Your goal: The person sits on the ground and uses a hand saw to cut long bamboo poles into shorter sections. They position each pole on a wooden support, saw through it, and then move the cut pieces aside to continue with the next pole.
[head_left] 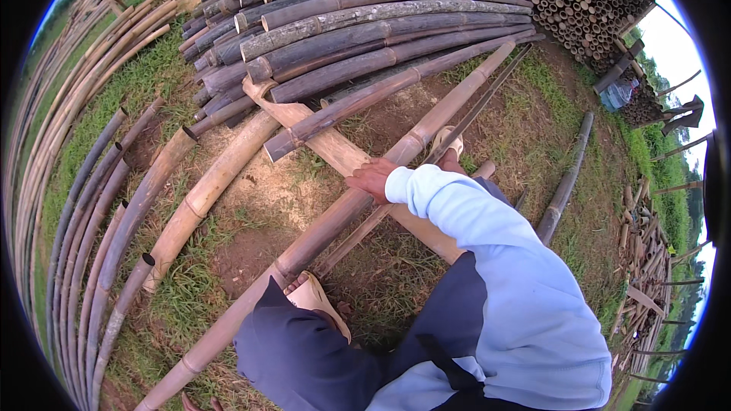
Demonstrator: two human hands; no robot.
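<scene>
Resting on: the person's right hand (371,178) lies palm down on a long brown bamboo pole (320,228), fingers spread flat over its top — not curled round it.
Left hand: not seen anywhere in the head view.
Pole's place: the bamboo pole runs slantwise from the lower left of the ground up toward the upper right, its far end near the stack of dark poles (365,23).
Support: under the hand the pole crosses a pale wooden plank (335,148) that lies the other way, so the two form an X.
Beside it: a thin split strip (365,228) lies just along the pole's right side, and a slim dark rod (480,103) runs near its upper stretch.
Feet: one sandalled foot (312,293) stands just beside the pole at the lower middle; the other sandal (445,144) is up past the hand, close against the pole.
Clothing: a light blue sleeve (472,228) covers the right arm — dark trousers (304,350) below.
Ground: bare earth and patches of grass (145,76).
Left side: a row of grey curved poles (99,243) lies on the grass.
Far right: cut bamboo ends (586,0) are stacked in a pile, their hollow mouths showing.
</scene>
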